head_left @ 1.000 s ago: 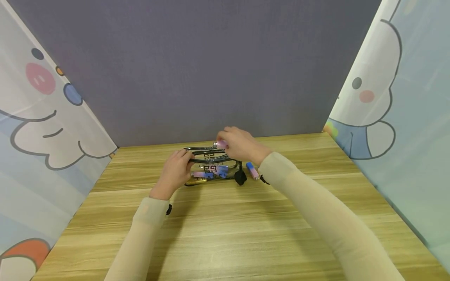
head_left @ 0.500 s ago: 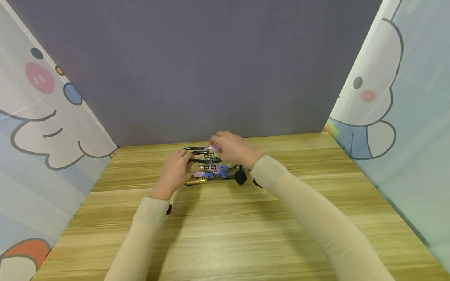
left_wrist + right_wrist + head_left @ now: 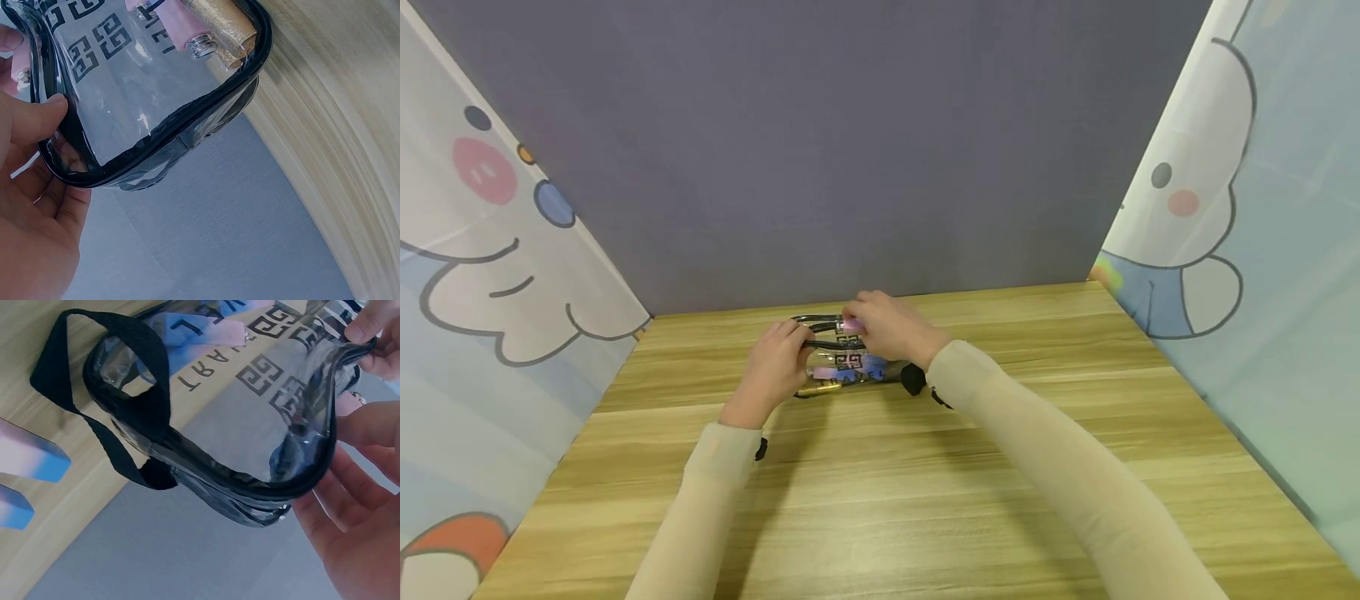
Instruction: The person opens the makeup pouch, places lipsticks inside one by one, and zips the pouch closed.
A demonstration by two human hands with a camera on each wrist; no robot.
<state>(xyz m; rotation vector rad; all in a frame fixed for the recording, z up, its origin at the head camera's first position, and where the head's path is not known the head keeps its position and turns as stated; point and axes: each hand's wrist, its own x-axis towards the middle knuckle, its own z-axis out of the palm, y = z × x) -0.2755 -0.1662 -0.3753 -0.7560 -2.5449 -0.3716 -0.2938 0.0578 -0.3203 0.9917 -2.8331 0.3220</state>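
A clear plastic pouch with black trim and dark printed lettering stands near the back of the table. My left hand grips its upper left rim, thumb on the near side and fingers behind. My right hand is at the pouch's opening and pinches a small pink tube with a silvery end. In the left wrist view, a gold tube and a pink tube show through the plastic. A pink-and-blue tube inside appears in the right wrist view. My right fingers partly hide the held tube.
A black strap loop sticks out from the pouch's right end. Two pink-and-blue pieces lie on the wooden table beside it. A grey panel rises behind the table, with cartoon-printed sheets at both sides.
My right hand has moved left and slightly down, bringing the pink tube to the pouch's opening. In the head view, my right arm now covers the tube on the table. My left hand stays put.
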